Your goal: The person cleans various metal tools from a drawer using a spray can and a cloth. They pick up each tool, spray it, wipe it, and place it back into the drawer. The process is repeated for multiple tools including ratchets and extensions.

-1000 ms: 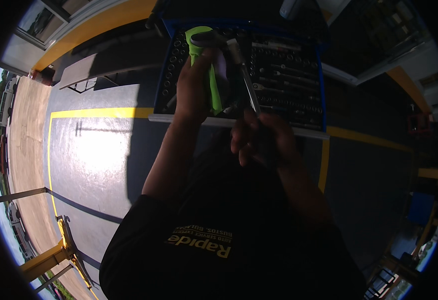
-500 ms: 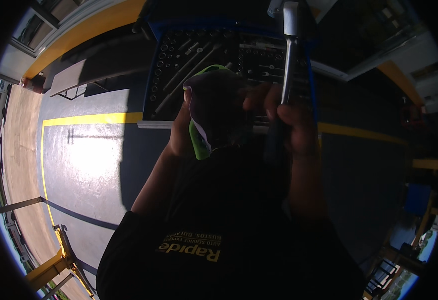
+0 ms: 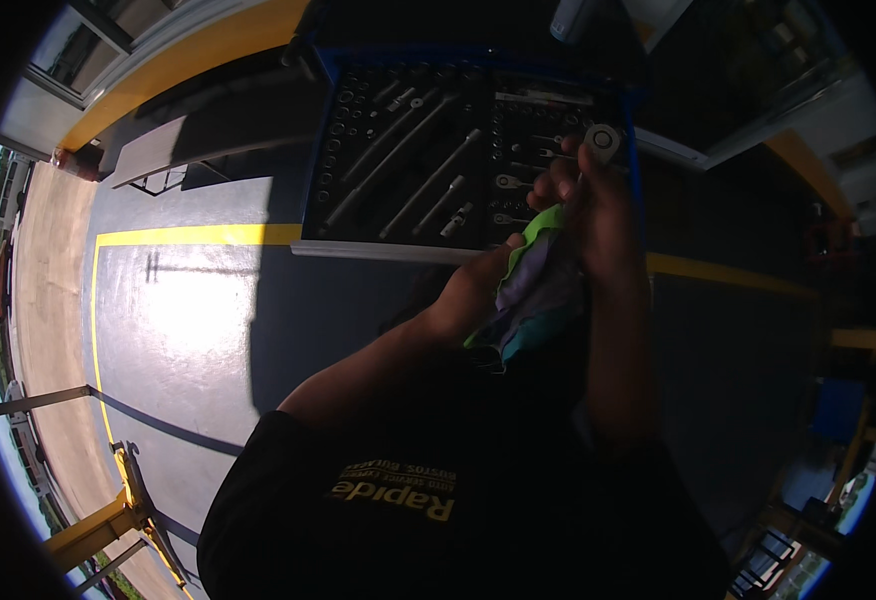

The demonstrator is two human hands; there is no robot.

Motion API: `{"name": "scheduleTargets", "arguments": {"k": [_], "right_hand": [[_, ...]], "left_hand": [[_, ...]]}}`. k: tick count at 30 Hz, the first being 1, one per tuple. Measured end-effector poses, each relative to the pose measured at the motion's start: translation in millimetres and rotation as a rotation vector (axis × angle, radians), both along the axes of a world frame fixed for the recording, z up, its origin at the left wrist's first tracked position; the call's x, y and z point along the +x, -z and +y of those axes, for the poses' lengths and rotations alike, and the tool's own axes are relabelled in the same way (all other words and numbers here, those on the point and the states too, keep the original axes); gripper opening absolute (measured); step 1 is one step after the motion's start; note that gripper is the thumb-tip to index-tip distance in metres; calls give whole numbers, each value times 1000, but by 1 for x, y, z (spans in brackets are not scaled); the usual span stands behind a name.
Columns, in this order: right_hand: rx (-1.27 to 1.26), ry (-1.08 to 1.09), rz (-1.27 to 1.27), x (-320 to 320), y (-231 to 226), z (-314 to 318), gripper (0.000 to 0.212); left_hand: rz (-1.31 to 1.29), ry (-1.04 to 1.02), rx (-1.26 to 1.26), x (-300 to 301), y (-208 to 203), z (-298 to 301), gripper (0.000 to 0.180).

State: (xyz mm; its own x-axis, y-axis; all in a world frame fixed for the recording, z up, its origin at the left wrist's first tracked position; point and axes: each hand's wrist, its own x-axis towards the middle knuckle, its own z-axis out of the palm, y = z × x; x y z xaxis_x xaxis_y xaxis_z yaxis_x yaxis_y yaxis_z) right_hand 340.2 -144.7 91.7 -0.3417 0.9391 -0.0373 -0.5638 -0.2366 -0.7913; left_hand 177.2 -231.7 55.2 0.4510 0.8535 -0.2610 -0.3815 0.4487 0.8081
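Observation:
My right hand [image 3: 606, 218] is closed round a ratchet wrench [image 3: 603, 141], whose round silver head sticks up past the fingers. A crumpled cloth [image 3: 540, 285] in green, purple and teal is gripped by my left hand [image 3: 466, 290], just beside the right one. The cloth meets the right hand low down, and whether it wraps the ratchet's handle cannot be made out, since the handle is hidden. Beyond both hands lies an open tool drawer [image 3: 388, 250], with long extension bars [image 3: 398, 150], sockets [image 3: 326, 175] and smaller ratchets [image 3: 510, 182] set in dark trays.
The drawer belongs to a blue tool cabinet [image 3: 478, 52]. A bench [image 3: 193, 145] stands at far left by the wall. Yellow lines [image 3: 198, 236] mark the grey floor, and a yellow metal stand [image 3: 98, 535] is at lower left. A blue box [image 3: 838, 408] shows at right.
The ratchet has come down and tilted, so its head now shows face-on. My left hand has brought the cloth rightward, over to the right hand, uncovering more of the drawer.

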Motion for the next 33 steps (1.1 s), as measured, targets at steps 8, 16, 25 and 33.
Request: {"name": "scheduleTargets", "arguments": {"k": [8,16,25,33], "right_hand": [[18,154,-90,-16,0,-14,20],[28,297,37,-19,-18,-5,12],[59,325,-2,-16,-24,-1,15],[162,271,21,-30,-33,-21,9]], "left_hand": [[503,-477,143,-7,61,14,49],[355,-61,549,-27,-5,1,61],[673,-220,480,14,-21,13,38],[375,-148,320,13,18,29,47]]}}
